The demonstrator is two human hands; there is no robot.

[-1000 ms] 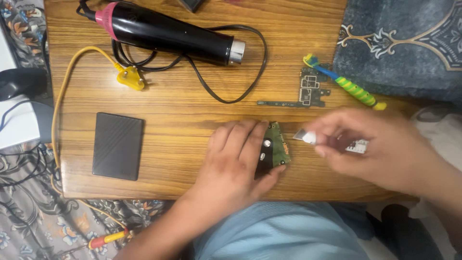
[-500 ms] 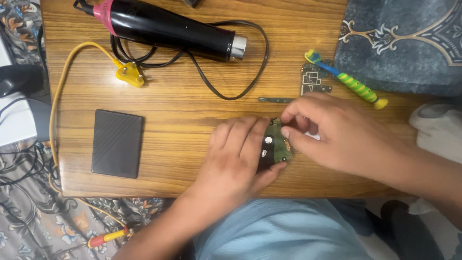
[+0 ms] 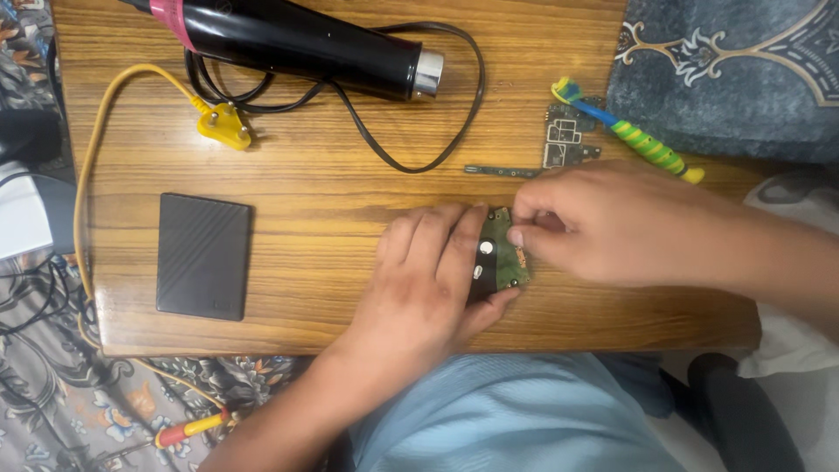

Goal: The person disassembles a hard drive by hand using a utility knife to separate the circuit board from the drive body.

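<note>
Wooden table [image 3: 350, 188] over patterned floor covering, near front edge in use. Green circuit board [image 3: 500, 253] lies flat, long axis running away from the person. Left hand [image 3: 428, 280] presses it from the left, fingers extended and together, thumb beneath. Right hand [image 3: 603, 223], equally near, pinches fingertips together at its upper right corner. Heat gun [image 3: 297, 39], black case [image 3: 204, 255] and toothbrush [image 3: 625, 133] well apart.

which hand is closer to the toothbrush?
Right. The right hand is just below the toothbrush, near its yellow end, fingers pinching at the green circuit board. The left hand lies farther left, covering that board's left side.
</note>
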